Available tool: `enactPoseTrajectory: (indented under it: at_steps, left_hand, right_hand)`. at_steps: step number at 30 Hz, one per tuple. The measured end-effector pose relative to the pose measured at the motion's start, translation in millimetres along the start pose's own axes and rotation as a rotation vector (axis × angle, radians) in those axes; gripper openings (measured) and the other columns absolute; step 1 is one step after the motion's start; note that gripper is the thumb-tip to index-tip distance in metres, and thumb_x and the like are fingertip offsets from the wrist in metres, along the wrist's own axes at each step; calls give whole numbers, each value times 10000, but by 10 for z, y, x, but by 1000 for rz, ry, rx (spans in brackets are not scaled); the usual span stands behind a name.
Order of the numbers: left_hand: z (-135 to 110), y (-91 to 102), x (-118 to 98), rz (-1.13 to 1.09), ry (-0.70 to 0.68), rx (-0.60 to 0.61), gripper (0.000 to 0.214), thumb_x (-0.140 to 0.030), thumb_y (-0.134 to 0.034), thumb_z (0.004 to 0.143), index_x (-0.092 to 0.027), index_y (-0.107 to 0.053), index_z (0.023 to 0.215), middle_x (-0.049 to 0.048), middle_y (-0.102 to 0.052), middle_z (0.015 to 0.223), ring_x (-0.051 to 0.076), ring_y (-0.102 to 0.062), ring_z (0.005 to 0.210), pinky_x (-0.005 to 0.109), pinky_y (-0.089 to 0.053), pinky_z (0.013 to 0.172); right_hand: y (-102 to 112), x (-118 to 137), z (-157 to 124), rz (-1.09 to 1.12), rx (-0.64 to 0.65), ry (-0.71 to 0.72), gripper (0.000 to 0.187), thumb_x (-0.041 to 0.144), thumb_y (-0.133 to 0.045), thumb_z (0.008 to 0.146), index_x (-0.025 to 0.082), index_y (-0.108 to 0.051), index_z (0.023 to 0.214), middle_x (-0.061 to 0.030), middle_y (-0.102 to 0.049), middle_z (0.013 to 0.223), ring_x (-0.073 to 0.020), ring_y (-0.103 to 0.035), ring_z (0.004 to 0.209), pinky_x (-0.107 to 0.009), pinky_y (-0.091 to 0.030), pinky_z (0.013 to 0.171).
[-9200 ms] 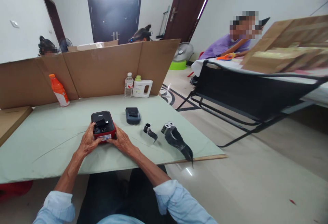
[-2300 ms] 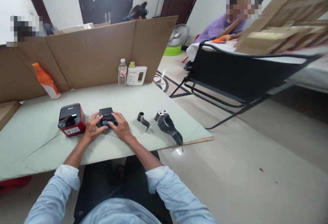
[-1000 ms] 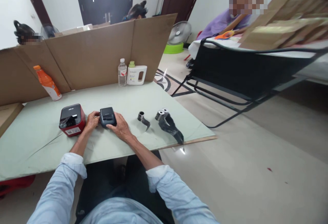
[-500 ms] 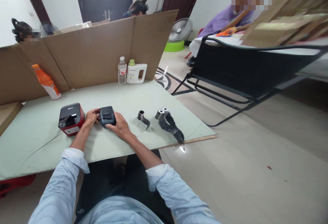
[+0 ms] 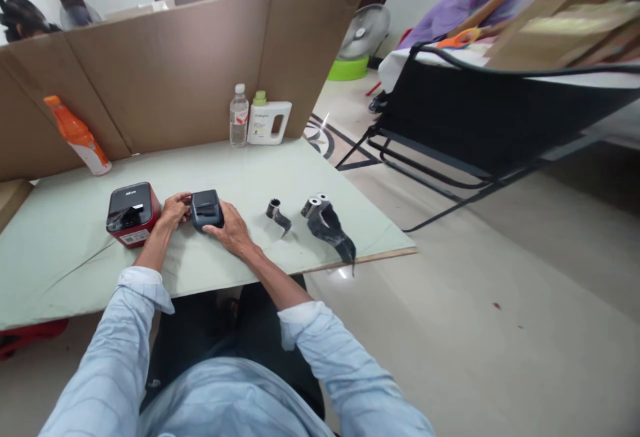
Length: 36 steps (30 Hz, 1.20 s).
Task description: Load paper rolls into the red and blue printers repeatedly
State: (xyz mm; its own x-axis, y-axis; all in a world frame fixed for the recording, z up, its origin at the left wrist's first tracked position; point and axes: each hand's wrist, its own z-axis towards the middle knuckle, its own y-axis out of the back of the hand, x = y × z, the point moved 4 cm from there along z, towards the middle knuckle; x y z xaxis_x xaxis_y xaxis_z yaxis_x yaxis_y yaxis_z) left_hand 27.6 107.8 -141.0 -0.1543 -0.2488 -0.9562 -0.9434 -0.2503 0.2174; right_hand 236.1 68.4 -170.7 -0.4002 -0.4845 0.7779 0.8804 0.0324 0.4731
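Pale green, flat surface (image 5: 175,164) is filling ctr & left of frame. Tall brown cardboard panel (image 5: 175,77) is standing along its far edge, upper left to upper ctr. Black fabric folding frame w/ tubular legs (image 5: 475,117) is taking up the right side, apart from the surface. Grey round fan w/ bright green base (image 5: 361,34) is sitting upper right of ctr, in bg.

Red-and-black box-shaped device w/ white label (image 5: 131,207) is resting left of ctr, just beside the left forearm. Orange plastic bottle w/ white lower part (image 5: 77,134) is standing near the panel, upper left; white plastic jug w/ green cap (image 5: 263,122) & clear plastic bottle w/ white cap (image 5: 239,117) are standing side by side, upper ctr.

Right hand (image 5: 233,227) is clasping the right side of a small dark blue-grey boxy device (image 5: 206,210), which is sitting mid-frame, left of ctr. Left hand (image 5: 175,210) is bending its fingers at that device's left side; can't tell if touching.

Two grey-cored rolls w/ black ribbon (image 5: 327,224) are lying ctr, ribbon reaching the near edge; single small roll w/ short black ribbon (image 5: 275,209) is lying between them & right hand.
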Motion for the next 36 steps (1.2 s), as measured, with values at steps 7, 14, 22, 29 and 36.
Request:
enactPoseTrajectory:
  at_steps: [7, 14, 22, 29, 36]
  left_hand:
    - [-92, -23, -87, 33, -33, -21, 648, -28, -651, 647, -138, -729, 1281, 131, -789, 1210, 44, -523, 487, 153, -315, 381]
    - [-269, 44, -84, -32, -105, 32, 619, -74, -678, 678, -163, -717, 1289, 138, -714, 1403, 76, -625, 623, 153, -430, 446]
    - [-193, 26, -146, -66, -187, 73, 587, -128, -713, 679, -179, -734, 1264, 123, -695, 1421, 204, -732, 1001, 229, -571, 678]
    - [-1, 7, -143, -81, -211, -70, 336, -294, -790, 712, -159, -741, 1015, 58, -766, 980, 165, -695, 814, 240, -552, 665]
    - [117, -36, -225, -59, -205, -24, 310, -306, -753, 747, -151, -785, 1014, 68, -779, 942, 214, -721, 882, 307, -592, 759]
  right_hand:
    - [-6, 16, 13, 16, -8, 5, 819, 428, -812, 829, 206, -476, 1543, -163, -587, 1488, -334, -550, 1386, -505, -451, 1182]
    - [-35, 30, 37, 10, -14, 16, 814, 416, -815, 815, 199, -490, 1529, -163, -616, 1454, -337, -583, 1347, -503, -483, 1145]
    - [-26, 19, 28, 16, -14, 16, 821, 430, -816, 821, 216, -478, 1538, -154, -611, 1460, -338, -577, 1361, -505, -476, 1155]
    - [-35, -7, 25, -4, -5, 3, 835, 442, -809, 825, 222, -466, 1554, -156, -606, 1463, -350, -570, 1357, -529, -474, 1152]
    - [-31, -18, 21, -1, 5, 2, 840, 437, -807, 836, 230, -451, 1568, -155, -601, 1462, -346, -568, 1362, -523, -479, 1153]
